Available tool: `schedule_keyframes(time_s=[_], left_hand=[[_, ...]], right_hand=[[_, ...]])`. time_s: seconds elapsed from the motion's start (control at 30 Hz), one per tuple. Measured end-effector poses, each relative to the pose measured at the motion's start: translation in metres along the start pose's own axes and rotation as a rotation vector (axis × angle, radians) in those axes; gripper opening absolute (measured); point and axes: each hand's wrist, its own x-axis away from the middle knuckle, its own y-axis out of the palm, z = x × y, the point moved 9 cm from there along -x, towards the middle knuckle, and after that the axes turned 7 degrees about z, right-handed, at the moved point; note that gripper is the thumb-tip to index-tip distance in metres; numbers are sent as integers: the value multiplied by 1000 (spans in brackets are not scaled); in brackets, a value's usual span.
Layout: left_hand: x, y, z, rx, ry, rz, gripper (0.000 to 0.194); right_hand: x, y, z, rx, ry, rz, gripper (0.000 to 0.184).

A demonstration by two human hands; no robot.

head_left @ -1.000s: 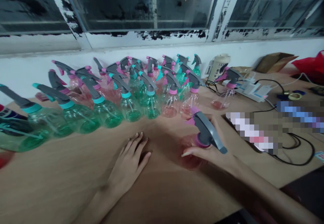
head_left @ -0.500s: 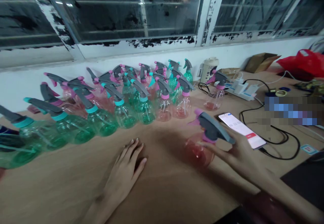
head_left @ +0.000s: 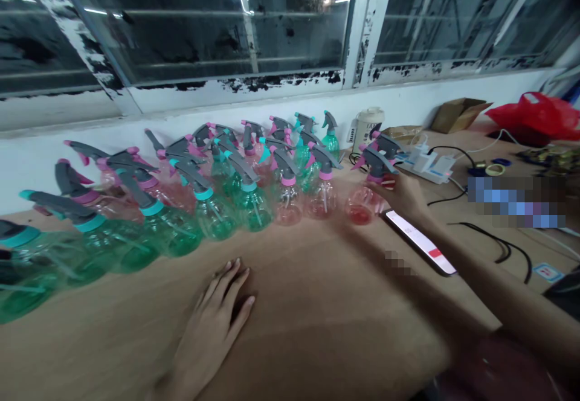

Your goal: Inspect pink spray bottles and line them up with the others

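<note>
My left hand (head_left: 212, 322) lies flat on the wooden table (head_left: 317, 304), fingers stretched out, holding nothing. My right hand (head_left: 401, 198) reaches far forward and is closed around a pink spray bottle (head_left: 368, 192) with a grey trigger head. That bottle stands on the table at the right end of the front row of bottles (head_left: 217, 202). The rows hold several green and pink spray bottles with grey triggers, running along the wall to the left.
A phone (head_left: 421, 244) with a lit screen lies beside my right forearm. Behind it are a white power strip (head_left: 428, 165), black cables (head_left: 498, 244), a cream jug (head_left: 366, 128), a cardboard box (head_left: 457, 114) and a red bag (head_left: 534, 114). Windows line the wall.
My right hand carried the pink spray bottle from near the table's middle forward to the end of the front row. The left hand stayed flat. The view shifted left.
</note>
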Motion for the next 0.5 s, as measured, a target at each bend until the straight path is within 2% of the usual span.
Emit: schedule_keyframes(time_s=[0.13, 0.33, 0.5], left_hand=[[0, 0, -3, 9, -17, 7, 42], [-2, -3, -4, 24, -27, 29, 42], [-2, -4, -5, 35, -47, 22, 41]], right_hand=[[-13, 13, 2, -27, -12, 32, 41], [-24, 29, -3, -62, -60, 50, 32], [-31, 40, -4, -98, -85, 57, 33]])
